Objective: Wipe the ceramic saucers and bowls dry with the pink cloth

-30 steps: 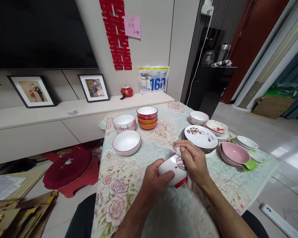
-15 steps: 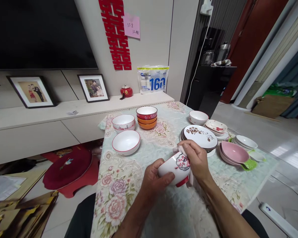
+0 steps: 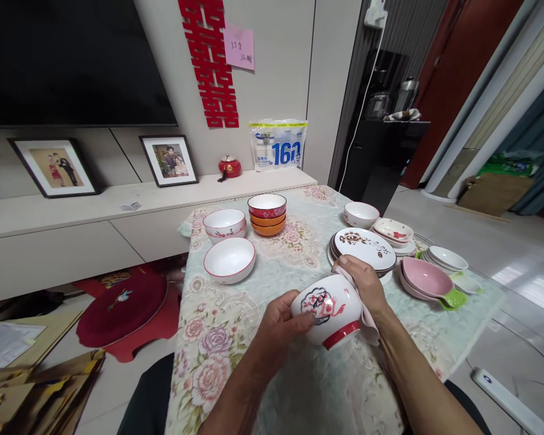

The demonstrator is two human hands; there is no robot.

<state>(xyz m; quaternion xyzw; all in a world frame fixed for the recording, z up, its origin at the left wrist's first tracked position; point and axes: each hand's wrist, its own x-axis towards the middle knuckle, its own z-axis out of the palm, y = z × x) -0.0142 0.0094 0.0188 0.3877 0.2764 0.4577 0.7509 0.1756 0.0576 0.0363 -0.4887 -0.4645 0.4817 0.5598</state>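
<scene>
Tilted on its side above the near part of the table is a white bowl (image 3: 333, 311) with a red foot and a dark and pink blossom picture. My left hand (image 3: 286, 323) grips its left side, thumb across the outer wall. At the bowl's right, my right hand (image 3: 361, 283) is closed on a pale pink cloth (image 3: 369, 323) and presses it against the rim and wall. The cloth hangs down below the hand. The bowl's inside is turned away from me.
A red-rimmed bowl (image 3: 229, 260), two stacked bowls (image 3: 225, 225) and a red-and-orange bowl stack (image 3: 267, 214) stand left. At right are brown-patterned plates (image 3: 367, 248), a white bowl (image 3: 361, 214), square dishes (image 3: 392, 231), pink leaf-shaped dishes (image 3: 426, 278) and small white dishes (image 3: 446, 258).
The bowl has been turned, so its blossom picture has shifted left and more of the red foot shows. My right hand and the cloth have moved slightly right.
</scene>
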